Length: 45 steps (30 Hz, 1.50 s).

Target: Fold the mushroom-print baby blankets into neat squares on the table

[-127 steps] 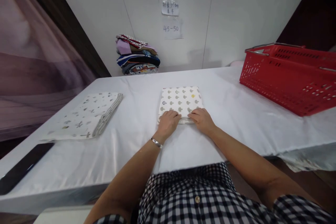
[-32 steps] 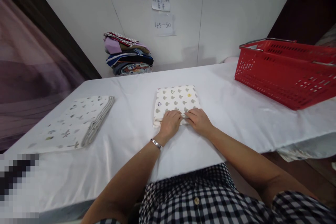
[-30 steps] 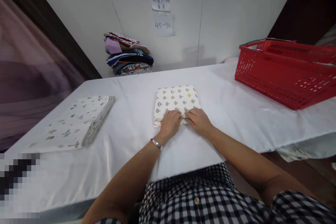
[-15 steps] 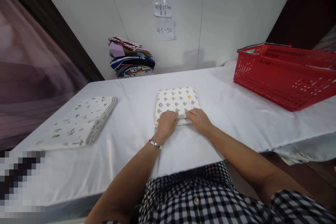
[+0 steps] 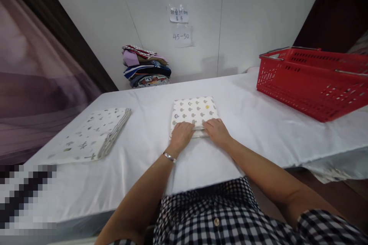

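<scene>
A folded cream cloth with a grey mushroom print (image 5: 195,110) lies in the middle of the white-covered table (image 5: 258,122). My left hand (image 5: 181,134) rests on its near left corner with fingers curled over the layered edge. My right hand (image 5: 217,131) presses on the near right edge of the same cloth. Both hands meet at the cloth's front edge. A silver bracelet sits on my left wrist.
A second folded cloth with small prints (image 5: 94,134) lies at the left. A stack of folded coloured fabrics (image 5: 146,66) stands against the back wall. A red plastic basket (image 5: 313,80) sits at the right. A blurred dark object (image 5: 25,195) lies at the near left corner.
Both hands stay on the cloth's near edge, gripping it a little more tightly. The view has shifted slightly; the cloth has not visibly moved.
</scene>
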### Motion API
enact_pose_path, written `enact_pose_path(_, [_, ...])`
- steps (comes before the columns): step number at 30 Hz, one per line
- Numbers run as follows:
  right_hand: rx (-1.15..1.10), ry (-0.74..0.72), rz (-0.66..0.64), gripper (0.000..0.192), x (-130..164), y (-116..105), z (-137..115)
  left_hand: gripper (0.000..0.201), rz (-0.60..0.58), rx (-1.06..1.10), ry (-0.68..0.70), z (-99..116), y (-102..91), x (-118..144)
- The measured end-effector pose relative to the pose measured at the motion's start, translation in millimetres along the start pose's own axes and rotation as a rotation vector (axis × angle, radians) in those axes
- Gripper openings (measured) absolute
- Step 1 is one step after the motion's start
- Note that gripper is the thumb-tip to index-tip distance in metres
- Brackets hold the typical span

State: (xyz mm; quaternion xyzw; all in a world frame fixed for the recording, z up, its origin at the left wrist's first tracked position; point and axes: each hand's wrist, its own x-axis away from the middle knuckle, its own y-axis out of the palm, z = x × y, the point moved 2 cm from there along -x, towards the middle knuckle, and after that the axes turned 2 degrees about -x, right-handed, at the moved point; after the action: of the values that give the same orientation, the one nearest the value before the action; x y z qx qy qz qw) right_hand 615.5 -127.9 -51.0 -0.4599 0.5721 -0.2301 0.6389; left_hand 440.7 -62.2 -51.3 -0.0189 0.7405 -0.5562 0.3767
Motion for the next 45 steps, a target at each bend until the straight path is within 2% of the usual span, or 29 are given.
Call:
enact_pose_path(5, [-0.02, -0.013, 0.037, 0.014, 3, 2, 6, 0.027, 0.024, -0.051, -0.062, -18, -13.4, 8])
enact_pose_path(8, [-0.031, -0.017, 0.038, 0.016, 4, 1, 5, 0.029, 0.015, -0.063, -0.056, -22, -19.6, 18])
enact_pose_path(14, [-0.046, 0.008, -0.023, 0.017, 6, 1, 2, 0.027, -0.056, -0.012, -0.057, -20, -17.6, 25])
enact_pose_path(18, [-0.067, 0.025, -0.041, 0.014, 6, 1, 2, 0.032, -0.027, 0.03, -0.087, -20, -18.2, 23])
enact_pose_path(23, [-0.084, 0.017, -0.034, 0.013, 6, -2, 1, 0.032, 0.039, 0.032, -0.027, -9, -19.4, 17])
enact_pose_path(27, [-0.08, 0.008, -0.016, 0.015, 7, -2, 1, 0.023, 0.001, 0.036, 0.031, 0, -17.5, 9])
enact_pose_path(31, [-0.08, -0.023, 0.018, 0.019, 7, -2, 1, 0.021, 0.006, 0.056, 0.012, -1, -19.0, 8])
enact_pose_path(36, [-0.094, -0.044, -0.004, 0.017, 7, -3, -2, 0.02, -0.018, 0.055, 0.017, -3, -19.7, 12])
enact_pose_path(41, [-0.084, -0.056, 0.057, 0.02, 7, -7, -4, 0.02, 0.015, 0.056, 0.02, 0, -23.3, 12])
enact_pose_path(45, [-0.071, -0.052, 0.0, 0.018, 7, -4, -5, 0.019, -0.033, 0.067, 0.002, 2, -21.1, 14])
